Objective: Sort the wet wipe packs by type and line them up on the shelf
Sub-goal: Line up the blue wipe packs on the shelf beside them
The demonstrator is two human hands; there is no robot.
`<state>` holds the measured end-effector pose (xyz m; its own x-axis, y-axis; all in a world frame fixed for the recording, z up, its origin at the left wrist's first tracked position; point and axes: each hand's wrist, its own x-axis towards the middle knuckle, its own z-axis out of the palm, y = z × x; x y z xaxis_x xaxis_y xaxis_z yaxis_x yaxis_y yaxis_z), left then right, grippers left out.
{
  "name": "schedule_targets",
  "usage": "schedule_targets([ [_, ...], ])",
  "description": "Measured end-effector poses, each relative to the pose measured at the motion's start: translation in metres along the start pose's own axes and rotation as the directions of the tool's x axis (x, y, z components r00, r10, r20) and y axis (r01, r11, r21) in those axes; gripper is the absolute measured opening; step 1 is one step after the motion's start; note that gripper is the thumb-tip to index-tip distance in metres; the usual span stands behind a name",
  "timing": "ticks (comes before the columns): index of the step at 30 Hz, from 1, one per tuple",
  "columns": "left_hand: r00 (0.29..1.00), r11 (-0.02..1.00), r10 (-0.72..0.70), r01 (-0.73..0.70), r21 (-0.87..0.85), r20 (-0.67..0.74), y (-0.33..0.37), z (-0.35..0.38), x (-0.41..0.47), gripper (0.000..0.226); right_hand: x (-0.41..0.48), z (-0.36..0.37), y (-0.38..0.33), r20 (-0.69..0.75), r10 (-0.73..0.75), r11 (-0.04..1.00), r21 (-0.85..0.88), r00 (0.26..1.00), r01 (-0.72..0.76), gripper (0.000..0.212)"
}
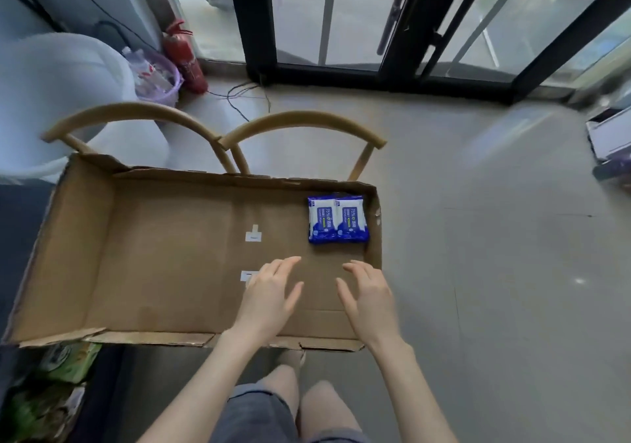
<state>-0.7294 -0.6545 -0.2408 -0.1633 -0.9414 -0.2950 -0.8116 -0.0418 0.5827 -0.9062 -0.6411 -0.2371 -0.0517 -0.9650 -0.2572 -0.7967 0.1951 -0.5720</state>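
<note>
While left hand [269,292] and right hand [368,299] hover spread, empty | cardboard tray [170,265] — two blue wipe packs [338,220] touching, far-right corner.

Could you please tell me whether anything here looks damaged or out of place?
The cardboard tray is rough: its far left corner is torn and its right wall is chipped near the blue wet wipe packs. The two packs themselves lie flat, side by side, in the far right corner.
</note>
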Motion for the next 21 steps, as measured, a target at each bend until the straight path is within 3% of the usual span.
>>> schedule_targets([
  [12, 0.959, 0.947, -0.267, 0.279, -0.16, 0.095, -0.009, 0.092, 0.152, 0.04, 0.154, 0.028, 0.083, 0.164, 0.205, 0.972, 0.085, 0.965, -0.221, 0.034],
  [21, 0.808, 0.762, -0.589, 0.552, -0.339, -0.006, -0.038, 0.192, 0.235, 0.048, 0.238, 0.098, 0.165, 0.27, 0.289, 0.927, 0.159, 0.918, -0.339, 0.055],
])
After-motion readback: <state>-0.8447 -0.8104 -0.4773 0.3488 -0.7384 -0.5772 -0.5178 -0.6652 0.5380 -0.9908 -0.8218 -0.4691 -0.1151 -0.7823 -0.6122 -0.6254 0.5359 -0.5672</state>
